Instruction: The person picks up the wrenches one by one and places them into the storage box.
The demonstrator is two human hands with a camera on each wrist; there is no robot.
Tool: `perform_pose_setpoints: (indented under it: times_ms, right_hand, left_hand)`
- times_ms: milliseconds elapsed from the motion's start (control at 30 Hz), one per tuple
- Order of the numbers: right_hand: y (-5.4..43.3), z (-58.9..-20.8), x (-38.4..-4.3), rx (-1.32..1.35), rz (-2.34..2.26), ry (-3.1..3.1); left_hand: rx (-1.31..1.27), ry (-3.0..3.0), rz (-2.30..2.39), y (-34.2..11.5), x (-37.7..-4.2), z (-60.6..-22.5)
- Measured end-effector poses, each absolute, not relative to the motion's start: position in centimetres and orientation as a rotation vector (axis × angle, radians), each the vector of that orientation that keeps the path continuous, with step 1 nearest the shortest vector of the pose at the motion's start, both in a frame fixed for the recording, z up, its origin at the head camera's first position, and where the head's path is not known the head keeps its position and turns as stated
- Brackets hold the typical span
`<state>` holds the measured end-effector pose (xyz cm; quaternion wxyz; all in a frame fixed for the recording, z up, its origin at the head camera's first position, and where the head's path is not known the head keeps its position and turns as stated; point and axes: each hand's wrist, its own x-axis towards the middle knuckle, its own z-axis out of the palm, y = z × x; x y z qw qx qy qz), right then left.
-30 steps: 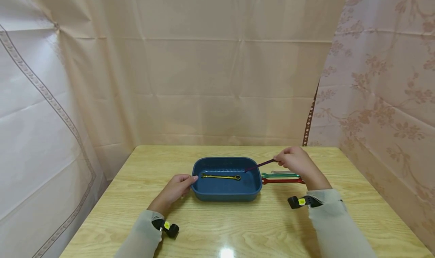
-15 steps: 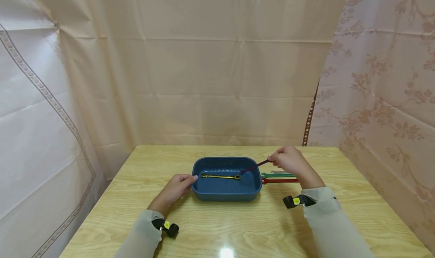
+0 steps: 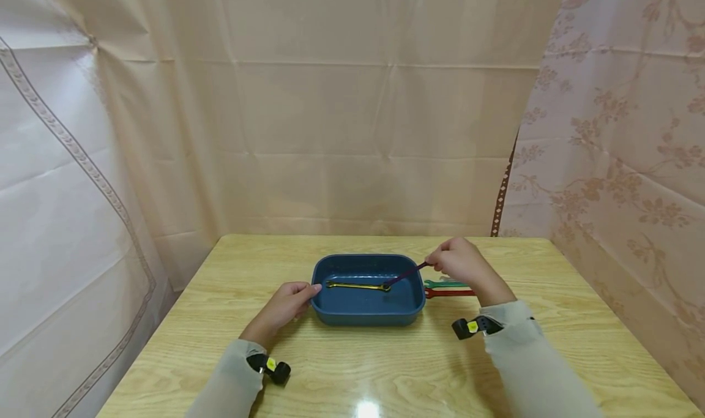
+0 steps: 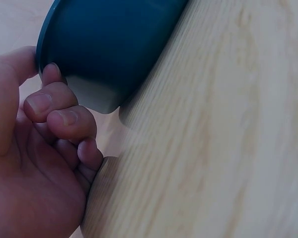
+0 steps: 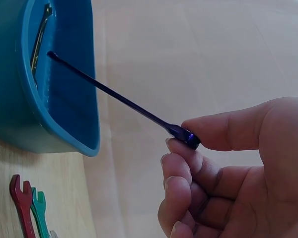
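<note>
My left hand (image 3: 286, 305) pinches the left rim of a blue rectangular basin (image 3: 363, 319), thumb over the edge and fingers curled against the outer wall. Between thumb and fingertips, my right hand (image 3: 459, 264) holds one end of a purple wrench (image 5: 119, 99). The wrench slants down over the basin's right rim, its far end inside. In the head view that far end overlaps the ring end of a gold wrench (image 3: 355, 286), which lies lengthwise on the basin floor.
Right of the basin, a red wrench (image 3: 451, 293) and a green wrench (image 3: 440, 284) lie side by side on the wooden table (image 3: 341, 369). A silver wrench (image 3: 448, 279) shows behind them, partly hidden by the right hand. Curtains hang behind the table and at both sides.
My right hand has moved left with the purple wrench, bringing its far end further into the basin, up to the gold wrench. The left hand and basin have stayed in place.
</note>
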<state>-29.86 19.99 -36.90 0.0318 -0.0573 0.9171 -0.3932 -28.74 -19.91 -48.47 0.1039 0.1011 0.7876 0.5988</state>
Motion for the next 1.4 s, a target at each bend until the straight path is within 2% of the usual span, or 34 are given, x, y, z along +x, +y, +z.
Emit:
perform_pose_setpoints:
  times_ms: [1400]
  right_hand:
    - [17.9,-37.9,-30.1,-0.186,-0.999,2.962]
  left_hand:
    - [0.260,2.330,1.769,-19.8,-28.7,-48.4]
